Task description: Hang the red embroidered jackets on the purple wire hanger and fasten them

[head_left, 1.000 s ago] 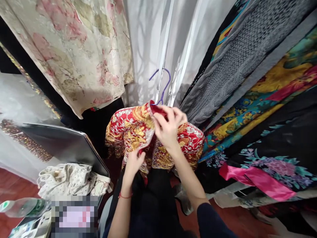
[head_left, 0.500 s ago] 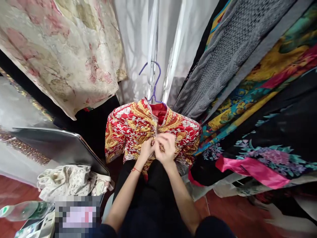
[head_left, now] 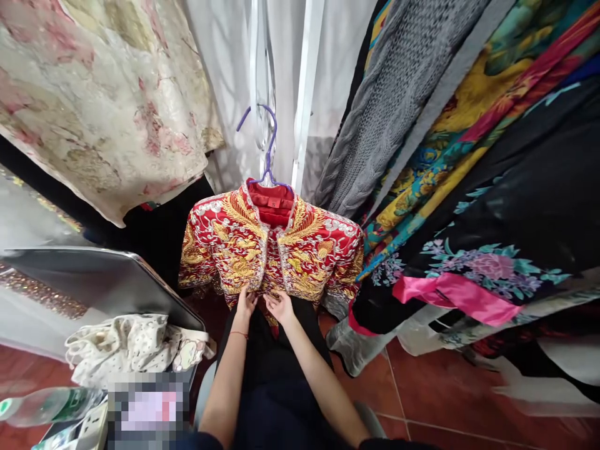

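Note:
A red jacket (head_left: 225, 240) with dense gold and silver embroidery hangs on a purple hanger (head_left: 270, 144), its front parted and the red lining and a size label showing at the neck. My left hand (head_left: 246, 304) pinches the lower corner of one front edge. Close beside it, my right hand (head_left: 280, 307) has its fingers closed at the lower corner of the other front edge. The jacket's lower part rests against my lap, over black clothing (head_left: 281, 369). What lies right between the fingertips is too small to make out.
Floral cream fabric (head_left: 107, 106) hangs at the left, above a dark panel (head_left: 94, 275), a spotted white cloth (head_left: 122, 344) and a plastic bottle (head_left: 47, 403). A grey knit (head_left: 375, 125) and a black flowered garment (head_left: 515, 206) hang at the right over the red tiled floor (head_left: 379, 381).
Both hands have moved down from the upper front closure to the hem and apart a little. The jacket's front edges now stand parted, and the view has shifted slightly.

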A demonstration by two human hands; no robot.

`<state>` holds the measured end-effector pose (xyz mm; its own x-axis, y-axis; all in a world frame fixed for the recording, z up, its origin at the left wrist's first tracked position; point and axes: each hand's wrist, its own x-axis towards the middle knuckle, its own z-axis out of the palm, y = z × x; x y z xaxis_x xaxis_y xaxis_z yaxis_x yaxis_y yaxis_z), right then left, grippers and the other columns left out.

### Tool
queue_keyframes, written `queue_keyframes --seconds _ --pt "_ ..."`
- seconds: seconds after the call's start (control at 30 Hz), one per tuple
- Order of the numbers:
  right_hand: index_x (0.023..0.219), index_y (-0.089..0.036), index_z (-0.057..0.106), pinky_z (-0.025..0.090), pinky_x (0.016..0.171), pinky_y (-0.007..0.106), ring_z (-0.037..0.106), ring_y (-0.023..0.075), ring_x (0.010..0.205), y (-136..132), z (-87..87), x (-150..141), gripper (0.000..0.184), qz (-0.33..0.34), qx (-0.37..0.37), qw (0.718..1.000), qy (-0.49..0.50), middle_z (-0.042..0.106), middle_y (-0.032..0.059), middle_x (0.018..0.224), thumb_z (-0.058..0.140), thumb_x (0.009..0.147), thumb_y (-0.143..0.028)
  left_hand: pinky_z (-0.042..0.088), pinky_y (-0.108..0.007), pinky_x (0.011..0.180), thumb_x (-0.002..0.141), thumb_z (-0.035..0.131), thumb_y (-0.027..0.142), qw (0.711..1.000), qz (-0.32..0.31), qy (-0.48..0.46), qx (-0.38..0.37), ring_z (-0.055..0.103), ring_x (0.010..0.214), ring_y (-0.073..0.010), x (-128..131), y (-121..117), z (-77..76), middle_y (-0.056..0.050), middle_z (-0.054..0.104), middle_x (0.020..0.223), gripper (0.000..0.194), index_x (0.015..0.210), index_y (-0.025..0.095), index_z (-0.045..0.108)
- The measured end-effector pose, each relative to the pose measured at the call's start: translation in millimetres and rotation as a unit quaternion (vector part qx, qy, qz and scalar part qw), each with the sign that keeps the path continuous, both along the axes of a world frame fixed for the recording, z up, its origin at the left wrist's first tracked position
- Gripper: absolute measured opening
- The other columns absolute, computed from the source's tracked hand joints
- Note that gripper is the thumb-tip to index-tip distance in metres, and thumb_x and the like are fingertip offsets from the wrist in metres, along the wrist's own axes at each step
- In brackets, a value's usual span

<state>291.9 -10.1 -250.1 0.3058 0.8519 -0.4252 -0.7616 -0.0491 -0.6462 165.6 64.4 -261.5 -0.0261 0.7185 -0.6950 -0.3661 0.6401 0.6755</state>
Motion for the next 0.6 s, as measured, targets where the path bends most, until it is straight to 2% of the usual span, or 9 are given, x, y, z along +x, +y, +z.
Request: queue_keyframes --seconds 0.1,0.23,0.33,0.4,0.47,0.6 --pt "0.126 -0.017 0.058 0.056 0.092 0.045 0.063 0.0225 0.110 19 -26.1 3 0.038 -0.033 0.007 0.998 0.048 0.061 0.0094 0.128 0.061 0.094 -0.039 0.049 -0.016 0.077 0.093 0.057 0.026 0.996 0.061 -0.069 0.014 0.066 0.082 -0.0080 1 -1 -5.1 -0.002 0.069 0.097 0.016 0.108 0.021 0.062" --pt "0.123 -0.017 0.059 0.057 0.089 0.042 0.064 0.0210 0.106 27 -60.8 7 0.036 -0.079 0.005 0.991 0.111 0.062 0.0087 0.123 0.060 0.095 -0.039 0.051 -0.021 0.066 0.090 0.060 0.016 0.983 0.061 -0.175 0.015 0.065 0.066 -0.0105 -5 -23 -6.5 -0.004 0.071 0.083 0.007 0.095 0.015 0.065" --pt "0.104 -0.019 0.062 0.058 0.076 0.034 0.067 0.0165 0.094 18 -83.1 15 0.026 -0.109 0.007 0.984 0.141 0.064 0.0049 0.105 0.051 0.097 -0.041 0.052 -0.024 0.064 0.090 0.056 0.012 0.971 0.058 -0.233 0.006 0.063 0.061 -0.0115 -14 -43 -5.8 -0.004 0.070 0.075 0.007 0.089 0.013 0.063" --pt "0.097 -0.020 0.061 0.058 0.068 0.031 0.067 0.0144 0.084 14 -93.9 24 0.027 -0.121 0.007 0.982 0.147 0.064 0.0037 0.099 0.047 0.097 -0.043 0.053 -0.025 0.063 0.090 0.053 0.010 0.964 0.056 -0.260 -0.002 0.063 0.060 -0.0121 -17 -51 -4.0 -0.004 0.069 0.071 0.011 0.086 0.013 0.062" --pt "0.104 -0.018 0.062 0.058 0.070 0.032 0.066 0.0145 0.084 15 -100.6 33 0.028 -0.128 0.001 0.981 0.144 0.065 0.0047 0.102 0.051 0.097 -0.043 0.053 -0.025 0.062 0.088 0.052 0.009 0.958 0.051 -0.283 -0.008 0.062 0.060 -0.0128 -16 -54 -0.8 -0.005 0.067 0.068 0.011 0.084 0.012 0.062" --pt "0.126 -0.017 0.058 0.056 0.089 0.042 0.064 0.0208 0.105 29 -103.6 51 0.038 -0.120 -0.017 0.985 0.124 0.062 0.0088 0.124 0.061 0.095 -0.039 0.053 -0.025 0.059 0.082 0.054 0.006 0.948 0.046 -0.315 -0.011 0.059 0.057 -0.0117 -4 -49 8.6 -0.005 0.065 0.067 0.009 0.080 0.012 0.060"
